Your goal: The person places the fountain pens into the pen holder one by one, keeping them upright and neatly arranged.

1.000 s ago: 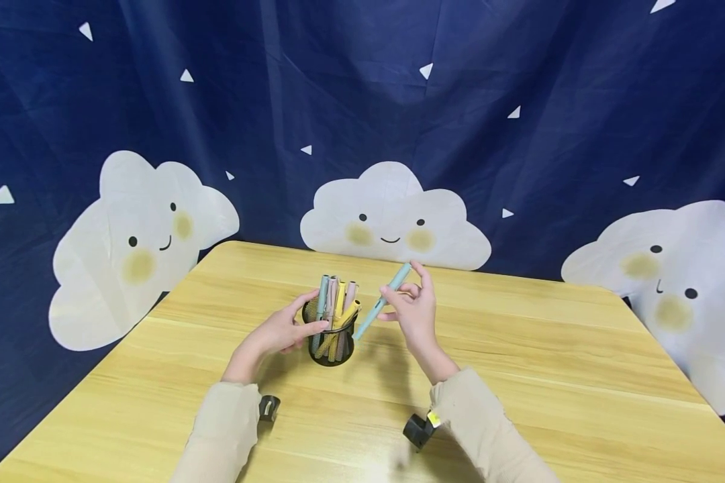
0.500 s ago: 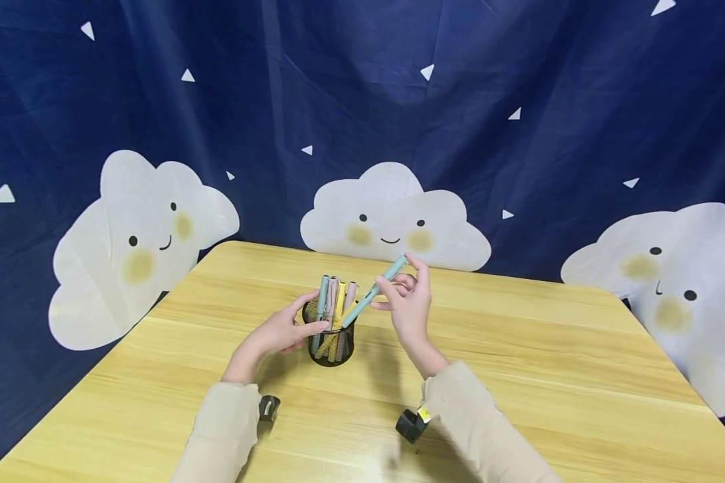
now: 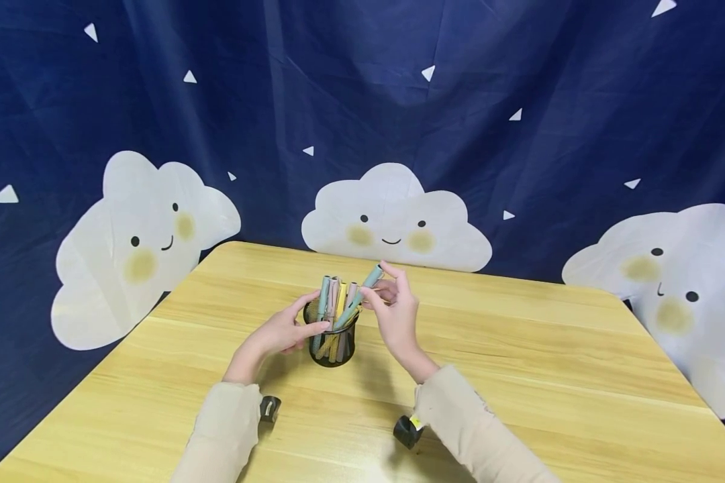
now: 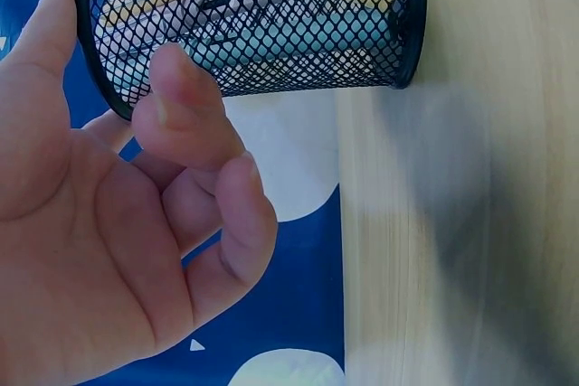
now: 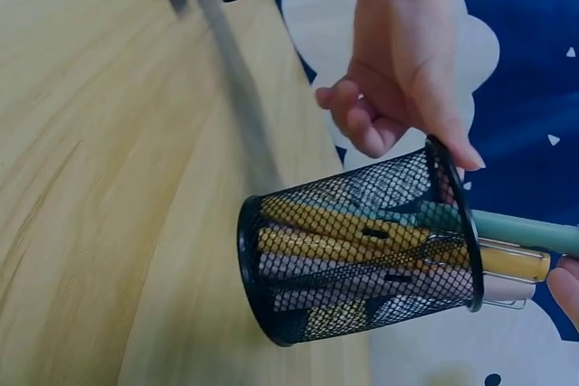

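A black mesh pen holder [image 3: 332, 352] stands upright on the table, with teal, yellow and pale mauve pens [image 3: 332, 295] leaning inside. My left hand [image 3: 280, 331] holds its rim from the left, thumb at the front. In the left wrist view some fingers [image 4: 240, 223] curl beside the mesh [image 4: 271, 24]. Above the holder's right side, my right hand [image 3: 397, 316] pinches a teal pen [image 3: 358, 300] near its upper end. That pen is tilted, its lower part inside the holder, as the right wrist view shows along the pen [image 5: 525, 230]. Only a fingertip [image 5: 565, 288] of the right hand appears there.
The light wooden table [image 3: 519, 362] stretches out around the holder. Behind it hangs a dark blue curtain [image 3: 362, 80] with white smiling clouds [image 3: 399, 231]. Black wrist devices [image 3: 407, 433] sit below both sleeves.
The right hand has moved left and brought the teal pen from beside the holder over its mouth and into it. The left hand stays at the holder.
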Demonstrator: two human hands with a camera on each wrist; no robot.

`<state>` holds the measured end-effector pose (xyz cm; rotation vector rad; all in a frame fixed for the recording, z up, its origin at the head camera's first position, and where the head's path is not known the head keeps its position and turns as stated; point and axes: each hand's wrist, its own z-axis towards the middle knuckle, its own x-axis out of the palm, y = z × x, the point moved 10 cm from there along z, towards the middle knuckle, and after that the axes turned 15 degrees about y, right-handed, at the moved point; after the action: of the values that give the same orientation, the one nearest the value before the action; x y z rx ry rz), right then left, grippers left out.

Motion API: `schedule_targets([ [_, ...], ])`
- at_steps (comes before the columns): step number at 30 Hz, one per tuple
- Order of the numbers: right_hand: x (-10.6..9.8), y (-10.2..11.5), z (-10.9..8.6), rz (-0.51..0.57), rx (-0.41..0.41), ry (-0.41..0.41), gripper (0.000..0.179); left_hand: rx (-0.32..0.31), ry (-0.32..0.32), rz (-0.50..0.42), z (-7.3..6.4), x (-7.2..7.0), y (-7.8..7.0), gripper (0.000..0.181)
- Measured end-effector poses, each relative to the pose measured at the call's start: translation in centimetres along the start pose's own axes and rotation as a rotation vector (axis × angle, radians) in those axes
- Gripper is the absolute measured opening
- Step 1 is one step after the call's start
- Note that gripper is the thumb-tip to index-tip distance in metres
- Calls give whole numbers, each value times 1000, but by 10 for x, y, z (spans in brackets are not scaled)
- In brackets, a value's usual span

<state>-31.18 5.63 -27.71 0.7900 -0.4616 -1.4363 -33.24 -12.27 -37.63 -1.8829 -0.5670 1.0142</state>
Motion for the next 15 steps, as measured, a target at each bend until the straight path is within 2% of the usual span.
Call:
schedule_targets([
  [5, 5, 7, 2, -98, -74, 31, 32, 22, 5, 2, 0, 0, -2, 76],
  [9, 7, 10, 2, -145, -104, 38, 31, 25, 9, 2, 1, 0, -2, 76],
  [15, 11, 3, -1, -191, -39, 60, 26, 16, 3, -3, 1, 0, 0, 77],
])
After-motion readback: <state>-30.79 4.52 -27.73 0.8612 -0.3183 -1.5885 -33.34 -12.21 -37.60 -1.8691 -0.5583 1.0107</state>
